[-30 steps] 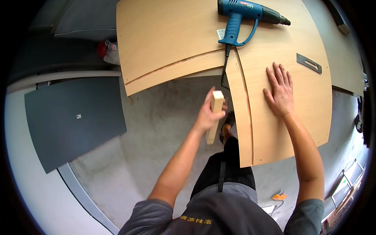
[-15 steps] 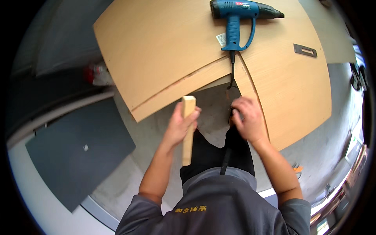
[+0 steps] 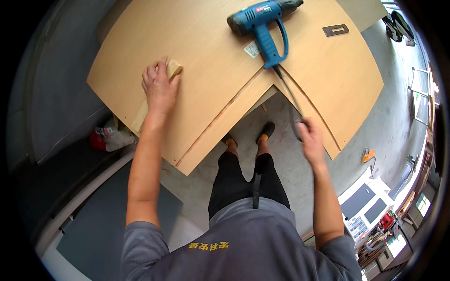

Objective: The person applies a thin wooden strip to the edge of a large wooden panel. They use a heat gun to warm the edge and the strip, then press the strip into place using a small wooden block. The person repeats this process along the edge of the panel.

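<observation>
left fingers (image 3: 162, 68) wrapped snug over wood block (image 3: 174, 68) on the tabletop (image 3: 201, 79) | right fingers (image 3: 307, 126) closed round heat gun's (image 3: 266, 42) cord (image 3: 287, 87) | 2 grooves (image 3: 220, 115) already cut, both look unfilled tbh

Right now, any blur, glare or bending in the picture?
Head view: right hand and cord slightly blurred, left hand crisper; board edges bowed by the fisheye; glare washing out parts of the far right; upper left dim, corners black.

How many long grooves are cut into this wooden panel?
2. One groove runs along the left inner edge of the panel; the other groove runs along its right inner edge, near the cord in the right hand. More could be hidden under the heat gun.
</observation>
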The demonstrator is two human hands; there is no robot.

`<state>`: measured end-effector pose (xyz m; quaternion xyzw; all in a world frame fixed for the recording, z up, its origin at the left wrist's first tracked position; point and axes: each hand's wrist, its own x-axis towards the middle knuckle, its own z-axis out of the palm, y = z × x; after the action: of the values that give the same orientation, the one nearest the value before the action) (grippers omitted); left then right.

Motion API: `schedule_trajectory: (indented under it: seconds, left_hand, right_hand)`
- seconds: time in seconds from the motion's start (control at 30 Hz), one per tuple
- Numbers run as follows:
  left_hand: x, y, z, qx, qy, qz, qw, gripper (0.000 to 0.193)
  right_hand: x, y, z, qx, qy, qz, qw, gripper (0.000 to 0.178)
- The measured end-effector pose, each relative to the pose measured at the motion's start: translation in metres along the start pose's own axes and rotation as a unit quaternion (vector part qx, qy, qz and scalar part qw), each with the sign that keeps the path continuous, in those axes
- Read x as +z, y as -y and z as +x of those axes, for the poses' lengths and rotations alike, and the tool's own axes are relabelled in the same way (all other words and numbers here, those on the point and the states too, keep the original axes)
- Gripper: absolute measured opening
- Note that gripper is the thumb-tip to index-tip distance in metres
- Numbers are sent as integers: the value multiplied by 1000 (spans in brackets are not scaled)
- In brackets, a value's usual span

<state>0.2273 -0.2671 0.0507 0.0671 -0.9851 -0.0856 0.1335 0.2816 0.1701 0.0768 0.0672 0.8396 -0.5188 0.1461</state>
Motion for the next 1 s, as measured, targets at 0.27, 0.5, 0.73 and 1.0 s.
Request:
schedule_trajectory:
  seconds: [0.27, 0.5, 0.73, 1.0]
  left_hand:
    - [28, -146, 60, -206, 259, -536, 777, 76]
    - [30, -259, -13, -112, 374, -455, 800, 69]
    - [-11, -190, -92, 18, 249, -140, 958, 92]
    - [3, -108, -148, 86, 328, 24, 941, 95]
  right_hand:
    - [-160, -51, -29, 216, -73, -172, 958, 27]
    - [-88, -41, -49, -99, -126, -384, 909, 76]
    - [-51, -26, 24, -143, -110, -393, 902, 63]
    - [-64, -33, 17, -112, -140, -259, 949, 47]
